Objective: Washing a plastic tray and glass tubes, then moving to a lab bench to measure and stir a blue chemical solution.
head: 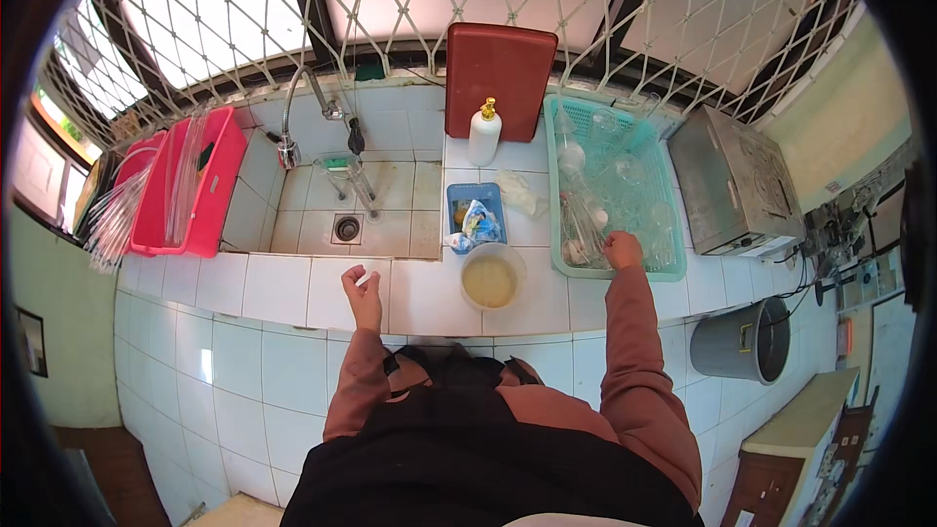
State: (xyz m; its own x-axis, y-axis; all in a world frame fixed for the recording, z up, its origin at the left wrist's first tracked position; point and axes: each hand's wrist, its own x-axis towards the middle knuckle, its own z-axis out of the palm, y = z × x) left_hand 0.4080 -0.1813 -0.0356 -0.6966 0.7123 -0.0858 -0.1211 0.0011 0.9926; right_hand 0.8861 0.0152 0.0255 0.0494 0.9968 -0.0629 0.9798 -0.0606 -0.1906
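My left hand (363,298) hovers over the tiled counter's front, before the sink. Its fingers are curled, with a gap at the thumb and nothing visible in it. My right hand (624,249) is at the near side of a mint-green plastic basket (620,274), fingers bent down among the glassware. Whether it grips a piece is hidden. Slender glass pieces (580,230) lie beside its fingertips, and clear flasks and beakers (628,170) fill much of the basket. Between my hands stands a translucent tub (489,277) of cloudy yellowish liquid.
Glass tubes with a green part (359,183) stand in the tiled sink (300,234) under a flexible faucet (288,150). Behind the tub are a blue tray (476,190), a glove (521,192) and a white pump bottle (484,135). A pink bin (208,212) sits left, a metal appliance (732,183) right.
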